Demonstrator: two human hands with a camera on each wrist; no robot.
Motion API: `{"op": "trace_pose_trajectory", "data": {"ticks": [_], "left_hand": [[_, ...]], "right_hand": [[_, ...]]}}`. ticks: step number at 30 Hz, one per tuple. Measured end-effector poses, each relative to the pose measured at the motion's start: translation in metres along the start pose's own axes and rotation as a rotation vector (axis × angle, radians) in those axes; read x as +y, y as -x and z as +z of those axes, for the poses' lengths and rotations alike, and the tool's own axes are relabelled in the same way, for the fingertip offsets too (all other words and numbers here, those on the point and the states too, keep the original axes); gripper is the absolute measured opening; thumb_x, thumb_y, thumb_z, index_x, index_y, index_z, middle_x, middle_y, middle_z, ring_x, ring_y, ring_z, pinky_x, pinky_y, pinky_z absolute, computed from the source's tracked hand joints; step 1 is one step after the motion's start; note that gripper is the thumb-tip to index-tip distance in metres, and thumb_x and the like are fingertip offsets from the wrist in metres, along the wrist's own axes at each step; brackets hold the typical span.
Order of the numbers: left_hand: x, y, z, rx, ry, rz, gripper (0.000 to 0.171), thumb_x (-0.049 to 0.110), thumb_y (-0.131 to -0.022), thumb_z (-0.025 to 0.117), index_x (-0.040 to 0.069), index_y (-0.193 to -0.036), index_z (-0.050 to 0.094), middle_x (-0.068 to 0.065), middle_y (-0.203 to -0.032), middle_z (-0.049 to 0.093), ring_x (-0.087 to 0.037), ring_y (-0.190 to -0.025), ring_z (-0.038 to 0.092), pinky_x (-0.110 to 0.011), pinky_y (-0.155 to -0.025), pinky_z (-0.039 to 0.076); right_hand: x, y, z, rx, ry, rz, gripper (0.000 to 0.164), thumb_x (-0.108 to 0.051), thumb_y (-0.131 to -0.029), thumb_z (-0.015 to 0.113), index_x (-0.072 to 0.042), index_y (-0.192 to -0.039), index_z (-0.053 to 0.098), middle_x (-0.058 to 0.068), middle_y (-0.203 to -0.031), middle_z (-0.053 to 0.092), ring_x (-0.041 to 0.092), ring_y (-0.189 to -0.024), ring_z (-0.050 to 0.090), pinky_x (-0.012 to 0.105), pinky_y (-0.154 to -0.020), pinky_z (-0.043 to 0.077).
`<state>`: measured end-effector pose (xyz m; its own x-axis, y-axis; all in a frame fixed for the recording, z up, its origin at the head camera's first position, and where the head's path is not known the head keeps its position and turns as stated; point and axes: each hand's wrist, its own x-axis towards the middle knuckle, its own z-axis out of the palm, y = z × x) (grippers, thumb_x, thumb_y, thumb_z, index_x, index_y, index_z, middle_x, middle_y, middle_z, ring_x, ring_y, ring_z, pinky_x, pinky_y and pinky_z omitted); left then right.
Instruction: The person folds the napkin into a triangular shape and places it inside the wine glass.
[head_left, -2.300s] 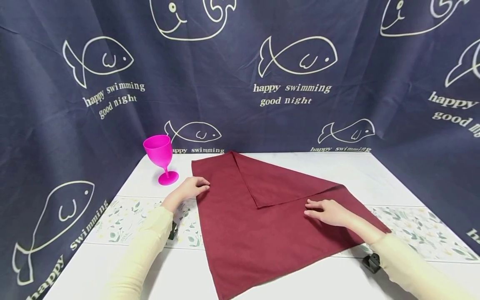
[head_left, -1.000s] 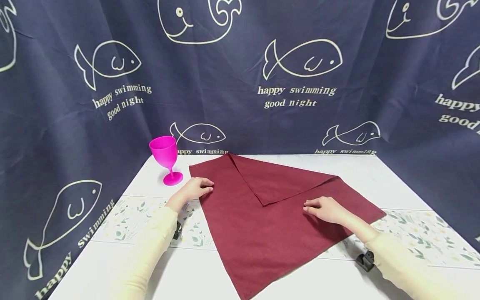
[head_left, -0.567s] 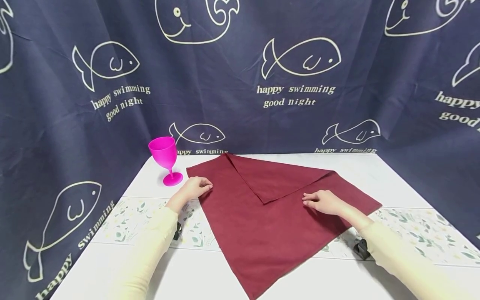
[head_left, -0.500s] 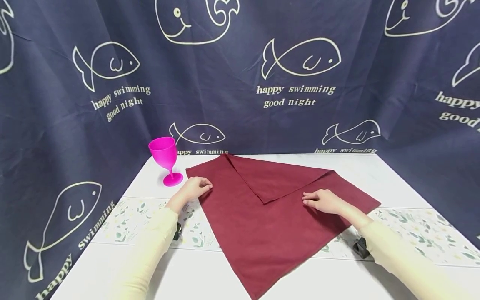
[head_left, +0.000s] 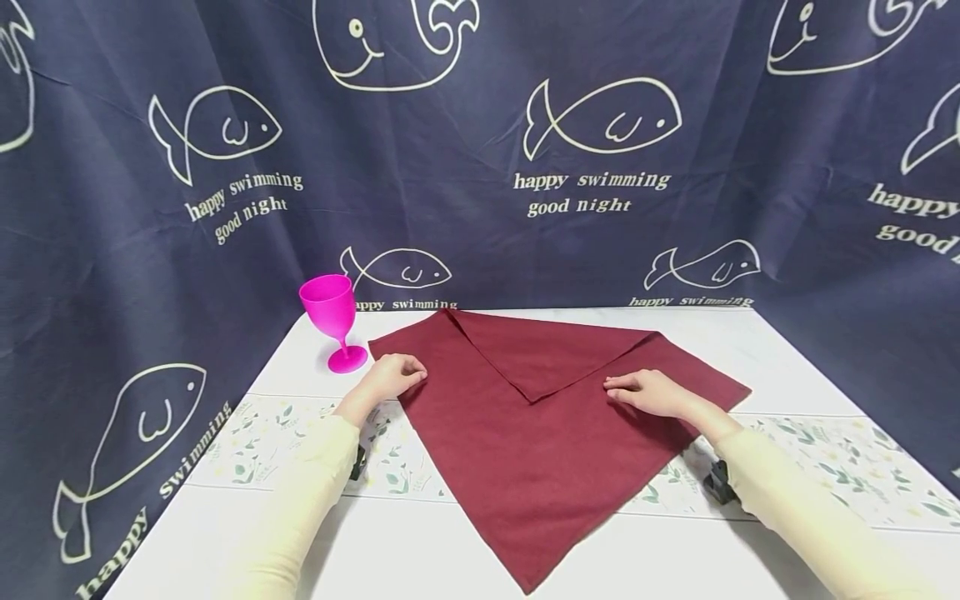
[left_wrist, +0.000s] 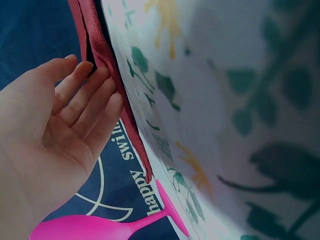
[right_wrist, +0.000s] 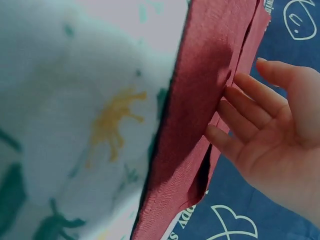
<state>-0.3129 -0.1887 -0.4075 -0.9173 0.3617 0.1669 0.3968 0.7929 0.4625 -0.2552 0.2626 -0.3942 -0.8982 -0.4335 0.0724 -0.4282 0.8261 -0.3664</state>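
A dark red cloth napkin lies spread on the table, one corner pointing at me. Its far part is folded over, and that flap's tip points toward me near the middle. On the cloth's left edge rests my left hand, fingers relaxed; in the left wrist view its fingertips meet the red cloth. My right hand is on the right part, just right of the flap. The right wrist view shows its fingertips touching the cloth, thumb apart. Neither hand grips anything.
A bright pink goblet stands upright at the back left, close beyond my left hand. The white table has a leaf-patterned band across it. A dark blue curtain with fish drawings closes off the back and sides.
The cloth has turned anticlockwise: its right corner went away from me and left, its near corner to the right. My right hand slid away from me; my left stayed about in place.
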Motion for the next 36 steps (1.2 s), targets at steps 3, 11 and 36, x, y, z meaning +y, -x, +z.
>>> {"op": "trace_pose_trajectory", "data": {"ticks": [3, 11, 36], "left_hand": [[0.000, -0.001, 0.001, -0.011, 0.042, 0.010, 0.013, 0.020, -0.088, 0.064, 0.010, -0.093, 0.071, -0.003, -0.090, 0.073, -0.019, -0.089, 0.066, -0.039, -0.087, 0.049], [-0.001, -0.001, 0.000, -0.063, 0.157, 0.057, 0.020, 0.017, -0.088, 0.065, 0.006, -0.104, 0.071, -0.007, -0.100, 0.072, -0.021, -0.101, 0.066, -0.039, -0.093, 0.048], [0.002, 0.001, -0.001, -0.111, 0.154, 0.016, 0.022, 0.019, -0.087, 0.066, 0.007, -0.105, 0.072, -0.007, -0.102, 0.072, -0.022, -0.104, 0.065, -0.039, -0.094, 0.047]], "right_hand": [[-0.003, 0.004, 0.001, 0.023, -0.001, 0.020, 0.034, -0.023, -0.090, 0.058, 0.000, -0.114, 0.066, 0.019, -0.114, 0.065, 0.039, -0.110, 0.058, 0.051, -0.092, 0.045], [-0.016, 0.016, 0.004, 0.018, -0.001, 0.041, 0.034, -0.025, -0.089, 0.060, 0.001, -0.110, 0.068, 0.025, -0.118, 0.062, 0.043, -0.112, 0.055, 0.053, -0.093, 0.044], [0.008, -0.004, -0.001, -0.067, -0.037, 0.000, 0.037, -0.021, -0.092, 0.057, 0.001, -0.121, 0.061, 0.022, -0.130, 0.054, 0.042, -0.125, 0.044, 0.055, -0.101, 0.036]]}}
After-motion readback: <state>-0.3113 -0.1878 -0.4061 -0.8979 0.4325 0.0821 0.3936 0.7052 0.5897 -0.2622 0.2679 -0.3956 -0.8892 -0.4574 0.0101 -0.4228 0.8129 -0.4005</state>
